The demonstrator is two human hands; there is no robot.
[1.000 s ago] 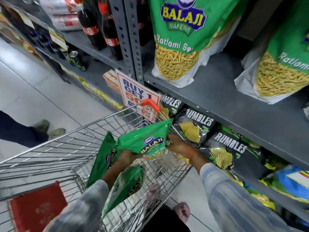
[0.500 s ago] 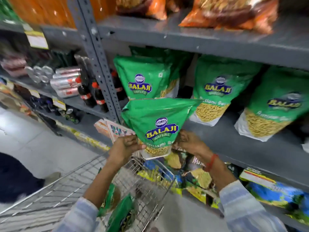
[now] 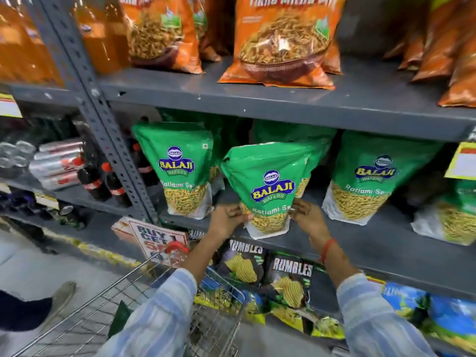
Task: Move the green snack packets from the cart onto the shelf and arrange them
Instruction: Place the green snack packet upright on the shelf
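A green Balaji snack packet (image 3: 268, 186) stands upright near the front edge of the grey middle shelf (image 3: 386, 243). My left hand (image 3: 226, 217) grips its lower left side and my right hand (image 3: 306, 219) grips its lower right side. More green packets stand on the same shelf: one to the left (image 3: 180, 166), one to the right (image 3: 371, 176), another at the far right edge (image 3: 456, 217), and one behind the held packet, mostly hidden. The wire cart (image 3: 108, 313) is below left, and a green packet's corner (image 3: 119, 318) shows inside it beside my sleeve.
Orange snack bags (image 3: 280, 39) fill the shelf above. Black Rumbles packets (image 3: 288, 282) lie on the shelf below. Cola bottles (image 3: 103, 181) and cans sit in the left bay behind a grey upright post (image 3: 108, 140). A promo sign (image 3: 157, 240) hangs near the cart handle. Another person's foot (image 3: 59, 300) is at lower left.
Both hands lifted the green packet out of the cart, raised it and set its base onto the middle shelf. My view rose from the cart toward the shelves.
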